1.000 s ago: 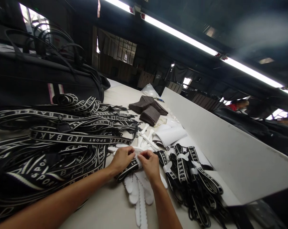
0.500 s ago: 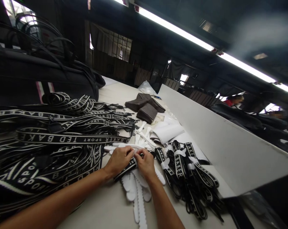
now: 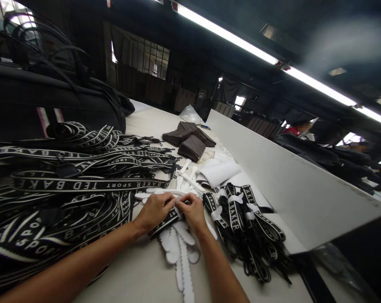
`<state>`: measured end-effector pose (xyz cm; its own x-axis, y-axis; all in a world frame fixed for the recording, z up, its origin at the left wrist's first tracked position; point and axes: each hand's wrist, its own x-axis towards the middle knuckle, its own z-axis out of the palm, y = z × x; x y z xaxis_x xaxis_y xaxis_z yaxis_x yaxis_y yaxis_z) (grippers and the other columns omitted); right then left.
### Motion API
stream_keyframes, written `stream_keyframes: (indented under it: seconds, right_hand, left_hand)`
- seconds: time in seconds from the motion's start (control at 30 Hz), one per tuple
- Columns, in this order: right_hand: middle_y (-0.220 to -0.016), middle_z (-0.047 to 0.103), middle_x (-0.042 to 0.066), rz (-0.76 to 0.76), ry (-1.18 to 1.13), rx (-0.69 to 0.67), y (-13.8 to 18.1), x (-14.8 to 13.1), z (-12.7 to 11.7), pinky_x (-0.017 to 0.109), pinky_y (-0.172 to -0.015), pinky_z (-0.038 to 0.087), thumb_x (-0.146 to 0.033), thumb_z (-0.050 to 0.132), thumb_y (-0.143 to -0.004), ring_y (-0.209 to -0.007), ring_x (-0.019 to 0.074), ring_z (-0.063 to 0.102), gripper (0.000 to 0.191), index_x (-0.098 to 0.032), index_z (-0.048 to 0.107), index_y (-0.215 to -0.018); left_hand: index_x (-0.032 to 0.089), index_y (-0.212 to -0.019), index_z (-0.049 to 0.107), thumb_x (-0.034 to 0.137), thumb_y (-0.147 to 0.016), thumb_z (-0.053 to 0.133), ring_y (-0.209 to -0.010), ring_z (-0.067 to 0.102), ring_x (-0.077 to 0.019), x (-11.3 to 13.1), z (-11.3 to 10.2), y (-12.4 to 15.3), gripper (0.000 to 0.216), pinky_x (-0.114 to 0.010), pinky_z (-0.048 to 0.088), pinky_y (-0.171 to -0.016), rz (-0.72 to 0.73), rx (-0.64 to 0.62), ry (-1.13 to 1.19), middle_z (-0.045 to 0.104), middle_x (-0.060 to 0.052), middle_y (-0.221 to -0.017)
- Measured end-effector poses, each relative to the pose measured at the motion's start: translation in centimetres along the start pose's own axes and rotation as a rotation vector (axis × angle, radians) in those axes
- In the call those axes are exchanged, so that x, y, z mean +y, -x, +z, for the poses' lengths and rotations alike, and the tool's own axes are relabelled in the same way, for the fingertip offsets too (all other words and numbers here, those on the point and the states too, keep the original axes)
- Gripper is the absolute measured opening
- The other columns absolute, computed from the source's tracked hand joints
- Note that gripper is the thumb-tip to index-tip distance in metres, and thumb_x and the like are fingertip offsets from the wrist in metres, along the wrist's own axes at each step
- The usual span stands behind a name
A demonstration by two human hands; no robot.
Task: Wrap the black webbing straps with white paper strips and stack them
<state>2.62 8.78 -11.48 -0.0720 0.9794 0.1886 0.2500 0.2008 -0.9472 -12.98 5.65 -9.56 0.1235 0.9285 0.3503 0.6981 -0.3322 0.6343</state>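
Folded strap (image 3: 168,223), black with white lettering, lies on the bench (image 3: 136,273) mid-width, right under the fingertips, one end angled toward the near left corner. White strip (image 3: 177,200) is at it, up between the fingertips. Can't tell if the strip goes all the way around; fingers cover that part.

Left hand (image 3: 155,211): thumb and fingers closed in a pinch, looks to be on the strip. Right hand (image 3: 193,211): same, closed pinch from the other side, fingertips almost meeting the left's. Exact contact is hidden.

Handling, my read: strap bundle is light, soft woven webbing, springy at the folds, not fragile, low slip. Take it flat across the folded middle so the layers don't fan out. Strip looks thin, light, bendy, maybe slick; best taken near its ends, fingertips only. A hard tug could crease or tear it.

Just nearer the bench's near edge: fan of white strips (image 3: 184,269) with scalloped edges, partly under the right wrist. More white strips (image 3: 190,182) just beyond the hands.

Right of the right hand, toward the bench's right edge: strap bundles (image 3: 235,223) with white bands on them. Beyond those, white sheets (image 3: 220,173), then brown pouches (image 3: 192,148) toward the far edge. White panel (image 3: 291,189) runs along the right edge.

Left side: big heap of loose straps (image 3: 92,184) reaching toward the left edge, black bag (image 3: 86,111) behind it.
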Motion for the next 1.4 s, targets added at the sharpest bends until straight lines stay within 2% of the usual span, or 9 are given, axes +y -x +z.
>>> stream_keyframes:
  seconds: [0.17, 0.3, 0.47, 0.6, 0.9, 1.03, 1.17, 1.27, 1.4]
  right_hand:
    - [-0.071, 0.067, 0.000, -0.045, -0.047, -0.011, 0.0, -0.2, 0.0, 0.025, -0.065, 0.045, -0.025, 0.070, -0.066, -0.067, 0.0150, 0.059, 0.012, -0.016, 0.068, -0.073]
    - [-0.068, 0.069, -0.001, -0.053, -0.064, -0.037, 0.0, 0.0, 0.0, 0.026, -0.069, 0.046, -0.020, 0.065, -0.067, -0.068, 0.0160, 0.060, 0.008, -0.018, 0.072, -0.070]
    - [-0.069, 0.070, -0.001, -0.074, -0.053, -0.083, -0.2, 0.5, -0.1, 0.026, -0.069, 0.047, -0.020, 0.065, -0.069, -0.067, 0.0161, 0.062, 0.008, -0.018, 0.073, -0.070]
    - [-0.072, 0.071, -0.001, -0.135, 0.131, -0.074, -0.2, 0.4, -0.1, 0.026, -0.070, 0.046, -0.021, 0.067, -0.071, -0.068, 0.0159, 0.062, 0.005, -0.020, 0.072, -0.071]
    - [-0.079, 0.069, 0.001, -0.210, 0.494, 0.055, 1.4, -0.3, 0.9, 0.026, -0.069, 0.039, -0.015, 0.058, -0.078, -0.073, 0.0168, 0.061, 0.010, -0.021, 0.066, -0.079]
    - [-0.079, 0.068, 0.003, -0.243, 0.544, 0.088, 1.6, -0.2, 1.1, 0.027, -0.069, 0.037, -0.024, 0.057, -0.086, -0.074, 0.0180, 0.061, 0.011, -0.020, 0.065, -0.079]
    - [-0.080, 0.068, 0.002, -0.260, 0.526, 0.061, 1.5, 0.0, 1.0, 0.026, -0.069, 0.036, -0.026, 0.059, -0.089, -0.074, 0.0175, 0.061, 0.012, -0.020, 0.064, -0.079]
    - [-0.081, 0.068, 0.002, -0.263, 0.517, 0.054, 1.4, 0.3, 1.0, 0.026, -0.070, 0.037, -0.024, 0.059, -0.089, -0.075, 0.0171, 0.061, 0.011, -0.020, 0.064, -0.080]
    - [-0.083, 0.066, 0.003, -0.295, 0.492, 0.081, 1.7, 0.4, 1.3, 0.026, -0.074, 0.040, -0.022, 0.057, -0.089, -0.080, 0.0182, 0.061, 0.009, -0.019, 0.063, -0.082]
  left_hand:
    - [0.015, -0.084, 0.066, 0.018, -0.094, 0.043, -0.073, 0.064, -0.0174, -0.7, 0.4, 0.3, 0.025, -0.026, 0.044, -0.069, 0.267, -0.014, -0.162, 0.069, -0.006, -0.078]
    - [0.013, -0.086, 0.065, 0.008, -0.090, 0.042, -0.071, 0.063, -0.0204, -0.9, 0.3, 0.7, 0.024, -0.028, 0.046, -0.065, 0.428, -0.081, -0.337, 0.067, -0.007, -0.076]
    - [0.018, -0.085, 0.066, 0.014, -0.089, 0.050, -0.068, 0.066, -0.0157, -0.8, -0.1, 1.0, 0.018, -0.023, 0.045, -0.066, 0.224, -0.046, -0.095, 0.070, -0.002, -0.075]
    - [0.018, -0.078, 0.065, 0.018, -0.086, 0.055, -0.067, 0.065, -0.0147, -0.7, -0.4, 0.8, 0.012, -0.023, 0.043, -0.065, 0.064, -0.038, 0.005, 0.070, 0.000, -0.073]
    - [0.018, -0.077, 0.065, 0.015, -0.088, 0.044, -0.070, 0.063, -0.0180, -0.5, -0.6, 1.0, 0.024, -0.026, 0.042, -0.067, 0.173, -0.146, -0.059, 0.068, -0.005, -0.074]
    - [0.019, -0.080, 0.064, 0.017, -0.090, 0.042, -0.075, 0.065, -0.0188, -0.4, -0.7, 0.9, 0.024, -0.027, 0.044, -0.071, 0.183, -0.197, -0.010, 0.070, -0.006, -0.080]
    - [0.019, -0.095, 0.058, 0.027, -0.091, 0.045, -0.078, 0.066, -0.0204, -0.3, -1.0, 0.5, 0.016, -0.029, 0.045, -0.073, 0.004, -0.160, 0.082, 0.072, -0.005, -0.083]
    - [0.018, -0.111, 0.053, 0.030, -0.084, 0.056, -0.077, 0.066, -0.0200, -0.4, -0.8, 0.1, 0.029, -0.029, 0.045, -0.075, -0.133, -0.135, 0.203, 0.072, -0.002, -0.079]
    - [0.017, -0.092, 0.061, 0.034, -0.075, 0.064, -0.075, 0.063, -0.0200, -0.8, 0.1, 0.0, 0.024, -0.028, 0.045, -0.068, -0.222, -0.111, 0.223, 0.069, -0.003, -0.078]
